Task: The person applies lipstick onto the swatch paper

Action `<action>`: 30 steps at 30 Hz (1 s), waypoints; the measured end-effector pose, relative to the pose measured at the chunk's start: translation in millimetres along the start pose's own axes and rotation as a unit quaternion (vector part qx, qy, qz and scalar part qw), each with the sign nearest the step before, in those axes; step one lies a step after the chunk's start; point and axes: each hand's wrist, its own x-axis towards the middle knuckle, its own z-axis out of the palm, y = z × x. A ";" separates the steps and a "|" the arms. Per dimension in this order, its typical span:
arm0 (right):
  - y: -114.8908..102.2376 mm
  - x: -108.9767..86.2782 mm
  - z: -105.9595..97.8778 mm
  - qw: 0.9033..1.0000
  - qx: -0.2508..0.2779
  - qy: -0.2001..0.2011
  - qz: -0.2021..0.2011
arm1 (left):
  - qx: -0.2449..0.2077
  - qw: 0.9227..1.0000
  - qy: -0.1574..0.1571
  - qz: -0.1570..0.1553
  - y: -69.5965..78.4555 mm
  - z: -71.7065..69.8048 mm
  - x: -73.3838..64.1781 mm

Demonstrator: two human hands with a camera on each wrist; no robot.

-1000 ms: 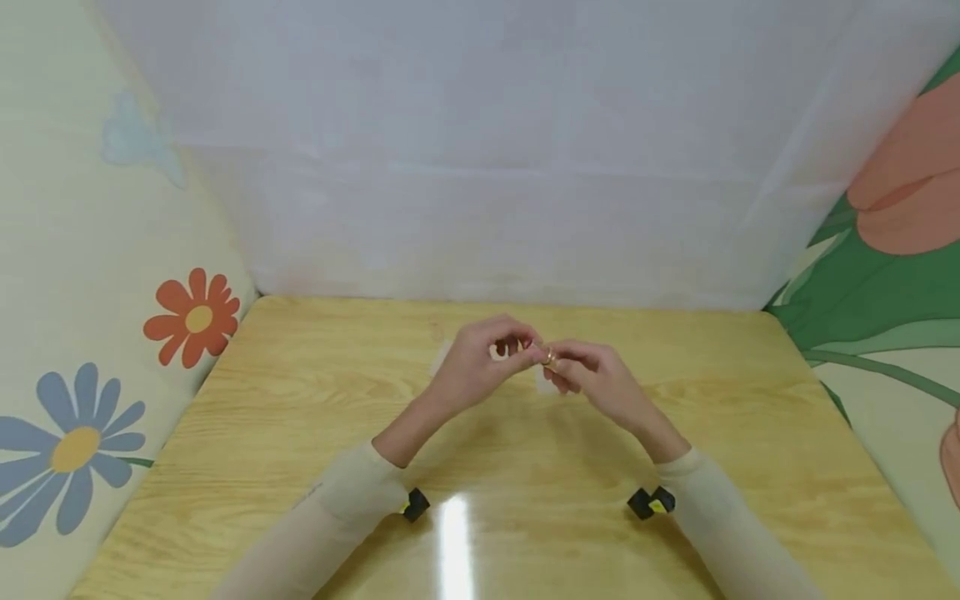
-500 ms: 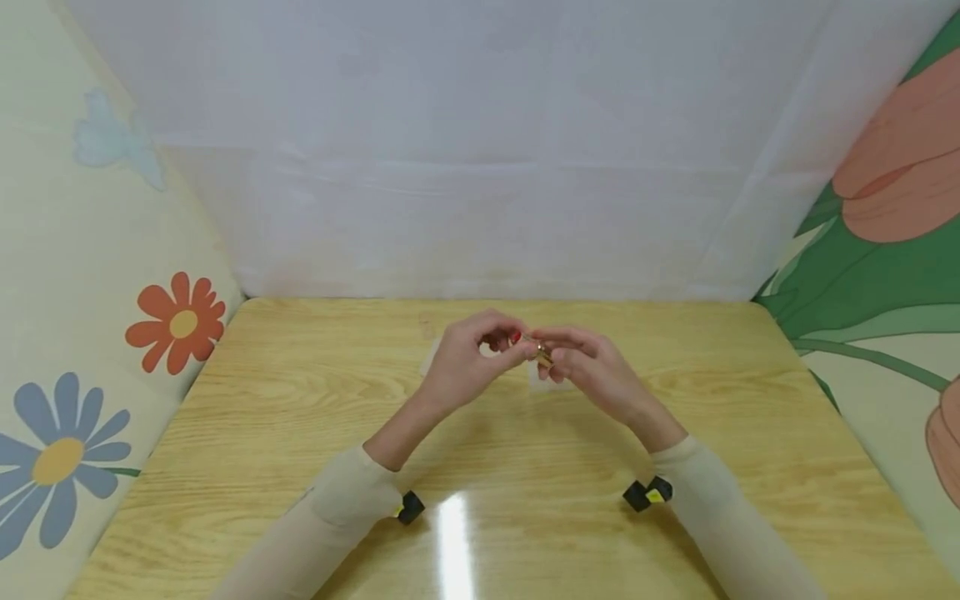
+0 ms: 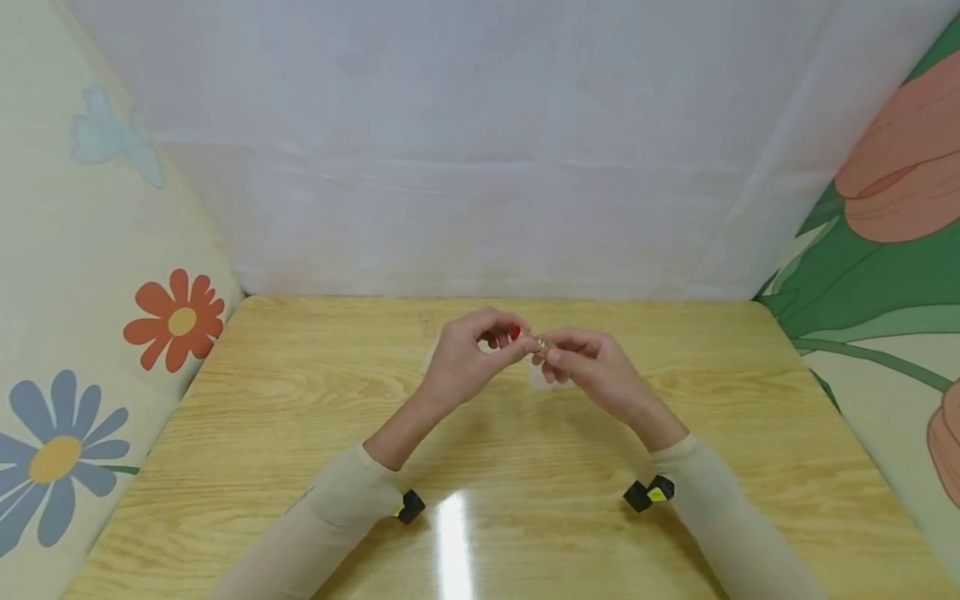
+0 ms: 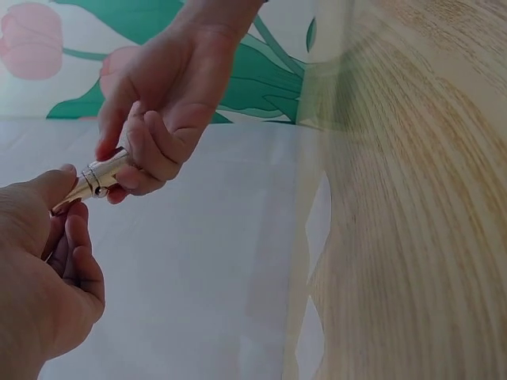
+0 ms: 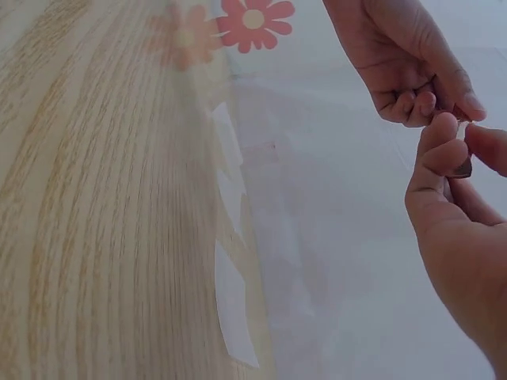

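Observation:
Both hands meet above the table on a small shiny gold metal tube (image 4: 103, 174) with a collar and a small round bead at its middle. My left hand (image 3: 467, 358) pinches one end between thumb and fingertips. My right hand (image 3: 596, 375) grips the wider end, its other fingers curled beneath, as the left wrist view shows. A small red part (image 3: 515, 333) shows by the left fingertips in the head view. Fingers hide most of the tube in the right wrist view, and its exact kind is unclear.
White flat pieces (image 5: 231, 309) lie on the wood-grain table (image 3: 300, 400) beyond the hands. White sheeting (image 3: 450, 225) hangs behind the table's back edge. Flower-printed panels (image 3: 52, 292) stand at both sides.
The head view has shifted slightly. My right fingers have changed their hold on the gold tube, which showed more at half a second ago. The red part by the left fingers shows more than one second ago.

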 end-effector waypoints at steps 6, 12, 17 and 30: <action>-0.8 0.3 -3.1 0.999 0.046 -0.014 0.007 | -0.001 1.000 0.001 0.003 -0.4 3.0 1.4; -0.3 -1.0 -2.8 0.999 0.029 0.027 0.006 | 0.014 0.999 0.017 -0.026 -0.9 3.1 -2.0; 3.5 0.5 -0.5 0.999 0.027 0.040 0.014 | 0.020 0.998 0.023 -0.047 -1.6 0.6 -6.2; -0.4 1.9 -7.0 0.997 0.069 0.031 0.013 | 0.024 0.999 0.007 -0.035 3.9 5.0 0.6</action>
